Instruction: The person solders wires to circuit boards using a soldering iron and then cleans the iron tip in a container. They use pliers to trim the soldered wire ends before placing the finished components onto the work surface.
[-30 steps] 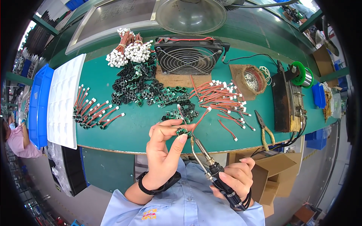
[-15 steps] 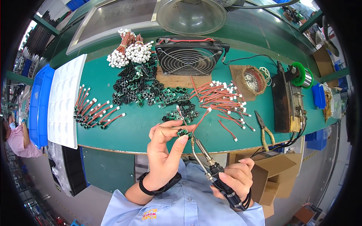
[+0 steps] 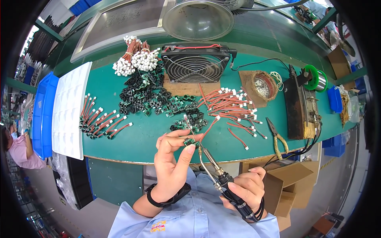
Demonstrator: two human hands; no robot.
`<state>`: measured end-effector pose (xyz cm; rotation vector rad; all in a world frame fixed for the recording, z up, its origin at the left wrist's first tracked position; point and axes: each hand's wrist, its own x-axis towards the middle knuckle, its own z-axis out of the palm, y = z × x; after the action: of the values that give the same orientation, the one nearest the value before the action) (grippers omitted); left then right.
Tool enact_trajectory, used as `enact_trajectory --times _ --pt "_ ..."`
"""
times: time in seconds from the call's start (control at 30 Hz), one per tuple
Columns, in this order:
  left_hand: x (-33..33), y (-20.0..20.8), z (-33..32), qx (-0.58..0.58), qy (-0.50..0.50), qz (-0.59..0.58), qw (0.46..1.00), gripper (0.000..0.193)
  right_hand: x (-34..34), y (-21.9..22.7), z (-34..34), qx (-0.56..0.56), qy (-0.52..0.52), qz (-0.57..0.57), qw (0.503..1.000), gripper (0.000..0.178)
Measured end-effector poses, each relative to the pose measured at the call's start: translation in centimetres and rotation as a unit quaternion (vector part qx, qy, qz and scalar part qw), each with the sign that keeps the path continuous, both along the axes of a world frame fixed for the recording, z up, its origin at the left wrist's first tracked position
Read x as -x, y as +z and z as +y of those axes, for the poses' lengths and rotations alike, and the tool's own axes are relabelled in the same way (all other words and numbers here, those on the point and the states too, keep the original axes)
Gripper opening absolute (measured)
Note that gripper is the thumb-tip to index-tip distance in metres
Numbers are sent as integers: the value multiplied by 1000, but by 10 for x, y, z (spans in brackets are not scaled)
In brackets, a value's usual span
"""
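Between the thumb and fingers of my left hand (image 3: 171,160) is a small green circuit board (image 3: 190,142), held just in front of the table's near edge. A red-and-white wire lead (image 3: 209,129) with a white connector runs up from beside the board; whether it is joined there is too small to tell. My right hand (image 3: 249,189) is wrapped round the black handle of a soldering iron (image 3: 225,179), which has a thin metal feed tube along its side. The iron's tip meets the board's right edge or lies very close to it.
Loose circuit boards (image 3: 139,95) and wire leads (image 3: 230,104) lie in front of a fan (image 3: 194,66). Boards with wires (image 3: 99,123) sit left, beside a white tray (image 3: 69,111). Pliers (image 3: 278,139), a solder spool (image 3: 316,78) and a round tin (image 3: 263,87) are right.
The whole view has shifted slightly, so the table's things sit a little lower in it. Both hands keep nearly the same pose, with the iron's tip still at the board.
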<state>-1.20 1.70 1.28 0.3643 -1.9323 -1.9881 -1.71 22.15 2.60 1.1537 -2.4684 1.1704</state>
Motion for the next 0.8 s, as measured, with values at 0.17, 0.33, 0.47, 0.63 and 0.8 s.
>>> enact_trajectory --times 0.17,0.33,0.47,0.63,0.8 --pt "1 2 2 -26 6 5 1000 12 -2 1 1 -1 2 -4 1000 46" --pt "0 4 2 -32 4 7 999 11 -1 -1 -2 14 -22 10 1000 36" --pt "-1 5 2 -27 -2 4 1000 11 -3 2 2 5 1 4 1000 47" --pt "-2 3 1 -44 -15 10 999 12 -4 2 2 2 3 5 1000 47" --pt "0 6 0 -85 -12 53 995 12 -7 3 4 4 -1 12 1000 47"
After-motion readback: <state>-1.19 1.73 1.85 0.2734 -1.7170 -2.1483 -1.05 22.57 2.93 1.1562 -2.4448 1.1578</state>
